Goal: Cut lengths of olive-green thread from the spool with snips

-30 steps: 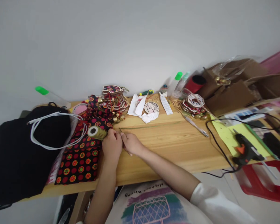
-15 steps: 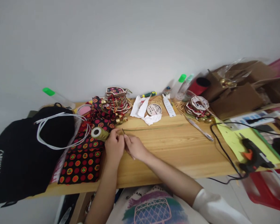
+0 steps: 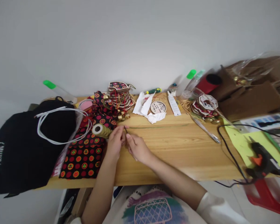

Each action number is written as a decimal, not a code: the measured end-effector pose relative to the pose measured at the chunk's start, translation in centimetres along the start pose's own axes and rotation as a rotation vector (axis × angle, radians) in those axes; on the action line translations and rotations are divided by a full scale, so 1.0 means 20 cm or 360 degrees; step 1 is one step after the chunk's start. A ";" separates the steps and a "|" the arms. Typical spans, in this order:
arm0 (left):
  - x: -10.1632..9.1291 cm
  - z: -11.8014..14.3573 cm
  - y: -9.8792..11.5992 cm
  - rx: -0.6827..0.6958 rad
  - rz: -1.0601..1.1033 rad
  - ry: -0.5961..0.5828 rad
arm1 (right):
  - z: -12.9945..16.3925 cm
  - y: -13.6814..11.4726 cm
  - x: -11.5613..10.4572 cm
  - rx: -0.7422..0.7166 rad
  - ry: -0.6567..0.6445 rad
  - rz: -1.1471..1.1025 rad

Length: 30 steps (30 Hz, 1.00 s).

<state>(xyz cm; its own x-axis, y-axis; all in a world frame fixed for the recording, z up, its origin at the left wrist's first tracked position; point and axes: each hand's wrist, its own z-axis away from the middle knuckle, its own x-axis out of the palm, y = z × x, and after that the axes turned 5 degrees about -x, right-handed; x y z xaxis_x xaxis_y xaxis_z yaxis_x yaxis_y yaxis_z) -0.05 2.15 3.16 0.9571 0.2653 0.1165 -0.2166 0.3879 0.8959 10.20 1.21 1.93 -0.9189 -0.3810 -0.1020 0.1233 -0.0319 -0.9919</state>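
Observation:
My left hand (image 3: 116, 140) is closed, its fingertips pinching the end of an olive-green thread (image 3: 154, 127) that trails right across the wooden table. Just left of it, a spool of olive thread (image 3: 101, 131) lies on its side against the patterned fabric. My right hand (image 3: 138, 148) is closed around a thin dark pointed tool (image 3: 126, 129); its tip sticks up beside the left fingertips, and the rest is hidden in the palm. Both hands meet above the table, almost touching.
Black fabric with red dots (image 3: 80, 161) and a black bag (image 3: 35, 146) with a coiled white cable (image 3: 65, 141) lie left. Behind are stacked ornaments with bells (image 3: 120, 99), white paper (image 3: 141, 107) and a round tag (image 3: 158, 107). A glue gun (image 3: 262, 158) and its black cord are right.
The view has shifted a little, so objects on the right sit farther right. Both hands stay together with only a slight movement, and the tool's tip stands a bit more upright.

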 end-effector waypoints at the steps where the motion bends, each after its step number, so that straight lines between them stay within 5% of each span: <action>1: 0.00 0.00 0.00 -0.0020 0.0028 -0.0009 | 0.00 0.00 0.00 0.0006 0.0013 -0.0013; 30: 0.01 -0.02 -0.01 -0.0075 0.0033 0.0075 | -0.01 -0.03 -0.01 0.0399 -0.0200 -0.0675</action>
<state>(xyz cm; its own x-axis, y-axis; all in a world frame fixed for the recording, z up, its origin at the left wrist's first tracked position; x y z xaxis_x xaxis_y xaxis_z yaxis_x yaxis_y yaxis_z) 0.15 2.44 2.92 0.9424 0.3144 0.1140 -0.2464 0.4225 0.8722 10.28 1.55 2.50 -0.8573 -0.3944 0.3309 -0.1504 -0.4229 -0.8936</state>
